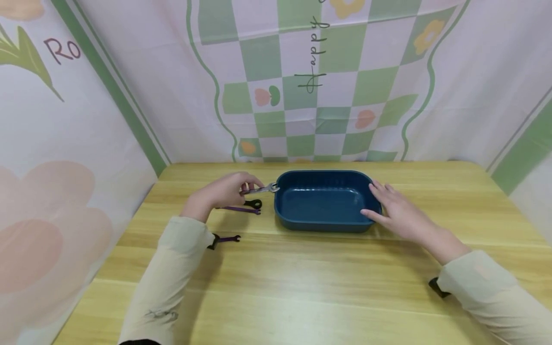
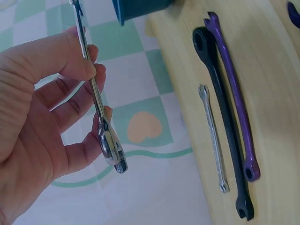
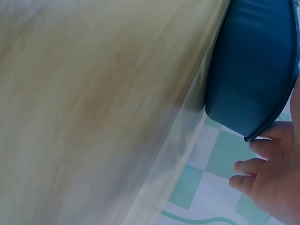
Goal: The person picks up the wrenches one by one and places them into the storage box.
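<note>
My left hand [image 1: 226, 189] pinches a silver wrench [image 1: 269, 188] between thumb and fingers, above the table. In the head view, the wrench's open end is at the left rim of a dark blue rectangular bin [image 1: 325, 227]. The left wrist view shows the thumb pressed on the shaft of the wrench [image 2: 97, 101]. My right hand [image 1: 403, 215] rests at the bin's right end, its fingers spread and its thumb over the rim. In the right wrist view, the fingertips [image 3: 262, 149] are beside the rim.
Below the left hand lie a small silver wrench [image 2: 213, 138], a long black wrench [image 2: 224, 103] and a purple wrench [image 2: 236, 89], side by side. Another purple wrench [image 1: 230, 238] lies nearer on the wooden table [image 1: 302, 282]. A patterned cloth [image 1: 297, 120] hangs behind.
</note>
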### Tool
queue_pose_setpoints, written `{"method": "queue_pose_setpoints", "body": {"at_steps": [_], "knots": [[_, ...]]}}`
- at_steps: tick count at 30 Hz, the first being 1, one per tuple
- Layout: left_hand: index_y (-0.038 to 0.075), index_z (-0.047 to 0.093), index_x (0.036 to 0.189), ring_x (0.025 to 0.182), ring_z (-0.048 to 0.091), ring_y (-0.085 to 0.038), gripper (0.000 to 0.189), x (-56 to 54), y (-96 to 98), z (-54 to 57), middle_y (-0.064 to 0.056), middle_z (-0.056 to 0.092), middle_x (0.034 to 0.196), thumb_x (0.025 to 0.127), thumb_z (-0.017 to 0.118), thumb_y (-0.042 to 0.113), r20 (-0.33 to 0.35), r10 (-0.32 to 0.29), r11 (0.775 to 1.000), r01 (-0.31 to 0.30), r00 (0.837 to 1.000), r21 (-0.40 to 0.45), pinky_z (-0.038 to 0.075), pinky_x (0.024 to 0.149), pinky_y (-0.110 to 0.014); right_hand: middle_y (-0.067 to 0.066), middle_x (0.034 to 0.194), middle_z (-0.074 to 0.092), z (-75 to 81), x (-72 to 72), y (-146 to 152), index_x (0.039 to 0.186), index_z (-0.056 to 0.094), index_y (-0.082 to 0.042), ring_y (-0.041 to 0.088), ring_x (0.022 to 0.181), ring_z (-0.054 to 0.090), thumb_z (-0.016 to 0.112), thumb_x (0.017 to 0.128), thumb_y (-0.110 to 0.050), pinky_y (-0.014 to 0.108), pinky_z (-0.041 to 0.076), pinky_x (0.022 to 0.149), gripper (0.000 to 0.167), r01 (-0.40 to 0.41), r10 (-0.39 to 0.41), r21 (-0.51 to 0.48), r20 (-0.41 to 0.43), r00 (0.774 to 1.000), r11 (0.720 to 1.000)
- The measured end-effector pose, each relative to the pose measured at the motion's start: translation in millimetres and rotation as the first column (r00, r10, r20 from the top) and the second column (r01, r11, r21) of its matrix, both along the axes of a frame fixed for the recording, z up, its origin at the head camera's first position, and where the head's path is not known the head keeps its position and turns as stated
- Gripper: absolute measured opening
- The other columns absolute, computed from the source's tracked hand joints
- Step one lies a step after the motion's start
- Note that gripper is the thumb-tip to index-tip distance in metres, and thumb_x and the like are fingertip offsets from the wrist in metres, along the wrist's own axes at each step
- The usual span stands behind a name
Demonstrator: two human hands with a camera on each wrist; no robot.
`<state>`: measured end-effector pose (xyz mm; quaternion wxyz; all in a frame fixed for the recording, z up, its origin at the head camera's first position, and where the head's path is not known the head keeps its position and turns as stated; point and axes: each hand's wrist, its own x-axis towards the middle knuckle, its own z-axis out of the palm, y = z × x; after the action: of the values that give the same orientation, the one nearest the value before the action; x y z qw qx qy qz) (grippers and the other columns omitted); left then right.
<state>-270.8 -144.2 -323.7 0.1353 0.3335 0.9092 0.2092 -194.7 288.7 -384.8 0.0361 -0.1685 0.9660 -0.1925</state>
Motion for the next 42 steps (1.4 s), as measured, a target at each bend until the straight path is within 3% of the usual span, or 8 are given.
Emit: {"method": "queue_pose_setpoints", "body": {"at_steps": [11, 18, 26, 32, 42], "knots": [[0.008, 0.068, 0.134, 0.104, 0.064, -0.025, 0.05, -0.5, 16.1, 3.9, -0.012, 0.068, 0.118, 0.089, 0.059, -0.013, -0.052, -0.053, 0.998, 0.052, 0.997, -0.027, 0.053, 0.084, -0.034, 0.019, 0.17, 0.004, -2.8, 1.2, 2, 0.162, 0.012, 0.002, 0.052, 0.15, 0.008, 0.058, 0.099, -0.058, 0.071, 0.017, 0.113, 0.098, -0.002, 0.001, 0.012, 0.018, 1.0, 1.0], [0.011, 0.066, 0.138, 0.108, 0.062, -0.022, 0.056, 0.5, 27.9, 6.6, -0.01, 0.066, 0.122, 0.088, 0.058, -0.013, -0.026, -0.057, 0.998, 0.056, 0.998, -0.034, 0.053, 0.086, -0.034, 0.018, 0.17, 0.002, -4.7, 2.2, 4, 0.163, 0.01, 0.0, 0.051, 0.151, 0.007, 0.059, 0.099, -0.058, 0.072, 0.017, 0.113, 0.1, 0.001, -0.001, 0.013, 0.025, 1.0, 1.0], [0.015, 0.066, 0.138, 0.105, 0.06, -0.02, 0.055, 1.7, 41.5, 7.2, -0.003, 0.064, 0.122, 0.091, 0.057, -0.012, -0.018, -0.045, 0.998, 0.044, 0.999, -0.039, 0.051, 0.081, -0.032, 0.018, 0.17, 0.001, -5.0, 2.7, 2, 0.164, 0.009, -0.002, 0.051, 0.151, 0.005, 0.057, 0.099, -0.059, 0.072, 0.015, 0.113, 0.099, 0.004, -0.004, -0.003, 0.036, 0.999, 1.0], [0.017, 0.065, 0.139, 0.094, 0.055, -0.019, 0.057, -0.7, 53.4, 6.9, -0.003, 0.063, 0.123, 0.092, 0.054, -0.012, -0.03, -0.075, 0.996, 0.074, 0.997, -0.048, 0.046, 0.074, -0.032, 0.018, 0.17, 0.001, -5.2, 2.8, 4, 0.164, 0.008, -0.002, 0.05, 0.151, 0.005, 0.056, 0.099, -0.062, 0.071, 0.013, 0.114, 0.1, 0.014, -0.014, -0.006, 0.049, 0.999, 1.0], [0.016, 0.066, 0.138, 0.098, 0.055, -0.019, 0.058, -2.1, 76.2, 9.3, -0.005, 0.062, 0.121, 0.09, 0.053, -0.014, -0.03, -0.122, 0.992, 0.121, 0.992, -0.044, 0.045, 0.074, -0.03, 0.018, 0.17, -0.001, -5.2, 2.9, 1, 0.164, 0.006, -0.002, 0.049, 0.151, 0.004, 0.057, 0.1, -0.059, 0.069, 0.013, 0.116, 0.1, 0.001, -0.001, -0.012, 0.056, 0.998, 1.0]]}}
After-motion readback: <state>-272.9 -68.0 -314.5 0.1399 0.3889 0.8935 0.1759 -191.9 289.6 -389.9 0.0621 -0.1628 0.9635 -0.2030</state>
